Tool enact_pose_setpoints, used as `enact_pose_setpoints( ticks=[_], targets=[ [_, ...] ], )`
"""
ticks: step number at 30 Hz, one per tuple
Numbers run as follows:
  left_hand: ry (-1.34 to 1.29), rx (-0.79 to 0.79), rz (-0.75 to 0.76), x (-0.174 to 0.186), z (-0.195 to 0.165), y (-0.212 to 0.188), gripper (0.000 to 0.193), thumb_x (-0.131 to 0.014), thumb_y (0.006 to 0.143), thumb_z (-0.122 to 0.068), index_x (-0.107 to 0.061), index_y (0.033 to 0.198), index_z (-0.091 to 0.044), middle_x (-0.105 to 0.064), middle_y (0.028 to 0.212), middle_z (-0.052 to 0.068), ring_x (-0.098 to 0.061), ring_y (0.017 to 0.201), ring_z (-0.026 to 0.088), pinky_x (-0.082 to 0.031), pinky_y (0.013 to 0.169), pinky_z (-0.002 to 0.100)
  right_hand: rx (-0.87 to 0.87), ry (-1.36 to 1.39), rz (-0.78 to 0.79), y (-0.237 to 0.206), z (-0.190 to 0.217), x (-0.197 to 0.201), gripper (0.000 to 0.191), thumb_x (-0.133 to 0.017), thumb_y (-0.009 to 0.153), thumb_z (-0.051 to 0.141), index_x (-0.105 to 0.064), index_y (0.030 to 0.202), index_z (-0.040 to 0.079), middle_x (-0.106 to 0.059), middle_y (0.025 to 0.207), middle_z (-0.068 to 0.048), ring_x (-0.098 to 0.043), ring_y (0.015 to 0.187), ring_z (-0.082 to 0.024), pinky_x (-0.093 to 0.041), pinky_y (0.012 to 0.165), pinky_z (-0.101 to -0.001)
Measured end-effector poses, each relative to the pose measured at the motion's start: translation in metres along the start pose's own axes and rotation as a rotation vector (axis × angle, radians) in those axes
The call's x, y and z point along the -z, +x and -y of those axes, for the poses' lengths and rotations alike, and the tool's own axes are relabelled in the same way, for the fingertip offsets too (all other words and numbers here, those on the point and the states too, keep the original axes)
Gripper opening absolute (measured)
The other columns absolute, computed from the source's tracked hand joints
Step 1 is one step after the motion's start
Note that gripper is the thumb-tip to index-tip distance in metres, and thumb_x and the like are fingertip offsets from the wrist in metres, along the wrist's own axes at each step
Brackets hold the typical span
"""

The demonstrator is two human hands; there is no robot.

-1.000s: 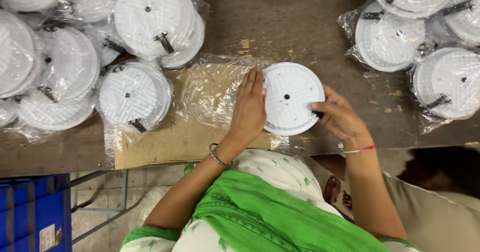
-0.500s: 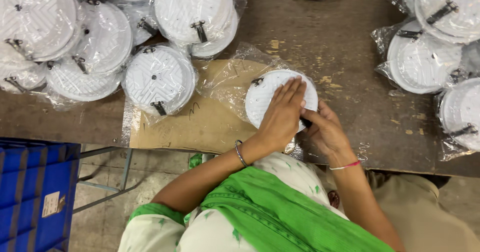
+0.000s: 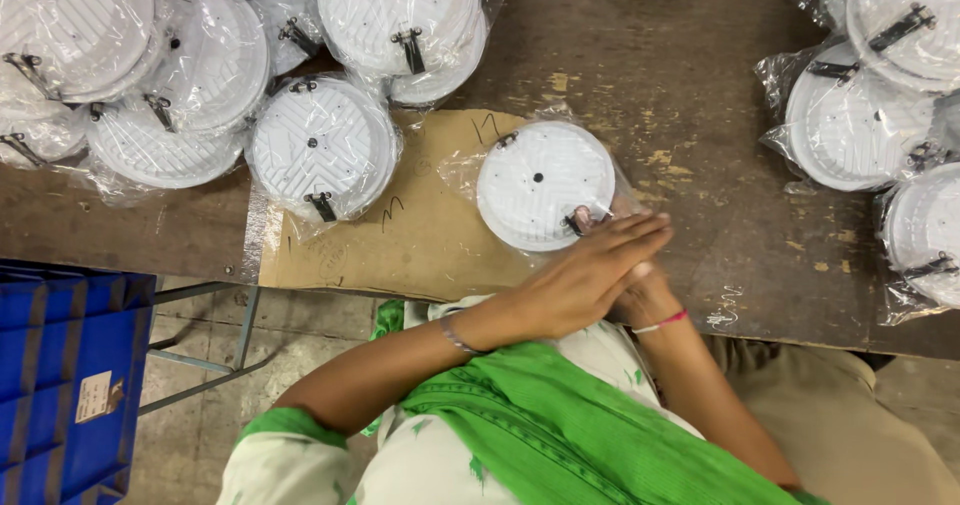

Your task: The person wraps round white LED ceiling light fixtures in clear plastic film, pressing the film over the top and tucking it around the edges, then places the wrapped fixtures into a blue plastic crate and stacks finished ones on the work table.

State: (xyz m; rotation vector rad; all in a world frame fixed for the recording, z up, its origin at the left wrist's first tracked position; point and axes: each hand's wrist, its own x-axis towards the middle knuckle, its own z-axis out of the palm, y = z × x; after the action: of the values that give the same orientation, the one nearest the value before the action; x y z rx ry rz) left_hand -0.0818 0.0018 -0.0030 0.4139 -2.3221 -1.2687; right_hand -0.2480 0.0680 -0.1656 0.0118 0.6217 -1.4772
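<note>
Seen from above, a person in a white top and green scarf sits at a worn brown wooden table (image 3: 700,95). Just in front of them lies a round white plastic disc (image 3: 540,180) sealed inside a clear plastic bag (image 3: 470,165), resting partly on a flat sheet of brown cardboard (image 3: 420,235) near the table's front edge. The left hand (image 3: 590,270) reaches across with its fingers stretched out flat and together, fingertips at the lower right edge of the bagged disc. The right hand (image 3: 640,290) lies mostly hidden beneath the left, so it cannot be told whether it is open or gripping; one fingertip shows at the disc's rim, and a red thread circles that wrist. On the far left of the table sits a heap of similar white discs (image 3: 190,75), each in its own clear bag and fitted with a dark metal clip. A second group of bagged discs (image 3: 880,115) lies at the right. A blue plastic crate (image 3: 70,385) stands on the floor at the lower left.
</note>
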Motion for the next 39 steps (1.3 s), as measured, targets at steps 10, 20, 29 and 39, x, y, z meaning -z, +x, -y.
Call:
enact_pose_setpoints(
  ticks=[10, 20, 29, 39],
  targets=[
    [0.732, 0.085, 0.276, 0.076, 0.062, -0.055, 0.101, -0.076, 0.077, -0.028, -0.022, 0.162, -0.017, -0.020, 0.170, 0.008, -0.019, 0.156, 0.026, -0.013, 0.127, 0.048, 0.057, -0.650, -0.223, 0.030, -0.019, -0.038, 0.046, -0.060, 0.098, 0.010, -0.046, 0.142, 0.007, -0.061, 0.133, -0.012, -0.064, 0.117, -0.024, -0.061, 0.092, -0.0425],
    [0.069, -0.223, -0.255, 0.071, 0.094, -0.051, 0.025, -0.058, 0.101, -0.007, -0.068, 0.125, -0.004, -0.063, 0.141, 0.013, -0.058, 0.140, 0.030, -0.045, 0.119, 0.048, 0.448, -1.387, -0.090, -0.042, -0.036, -0.136, 0.050, -0.064, 0.102, 0.014, -0.046, 0.146, 0.002, -0.068, 0.127, -0.014, -0.067, 0.113, -0.020, -0.050, 0.098, -0.0301],
    [-0.732, 0.331, -0.402, 0.191, 0.046, -0.075, 0.027, -0.057, 0.118, -0.024, -0.067, 0.113, 0.001, -0.073, 0.113, 0.015, -0.069, 0.102, 0.020, -0.056, 0.097, 0.034, 0.903, -0.945, -0.418, -0.110, -0.037, -0.222, 0.019, -0.059, 0.112, 0.008, -0.064, 0.128, -0.001, -0.071, 0.119, -0.009, -0.068, 0.108, -0.016, -0.058, 0.099, -0.0308],
    [-0.904, 0.415, -0.048, 0.202, 0.072, -0.098, 0.031, -0.055, 0.111, -0.028, -0.066, 0.108, 0.000, -0.070, 0.097, 0.004, -0.066, 0.088, 0.011, -0.056, 0.081, 0.028, 0.313, -0.681, -0.085, -0.045, -0.086, -0.210, 0.016, -0.064, 0.102, 0.011, -0.062, 0.115, 0.001, -0.072, 0.119, -0.006, -0.068, 0.110, -0.015, -0.055, 0.097, -0.0320]
  ],
)
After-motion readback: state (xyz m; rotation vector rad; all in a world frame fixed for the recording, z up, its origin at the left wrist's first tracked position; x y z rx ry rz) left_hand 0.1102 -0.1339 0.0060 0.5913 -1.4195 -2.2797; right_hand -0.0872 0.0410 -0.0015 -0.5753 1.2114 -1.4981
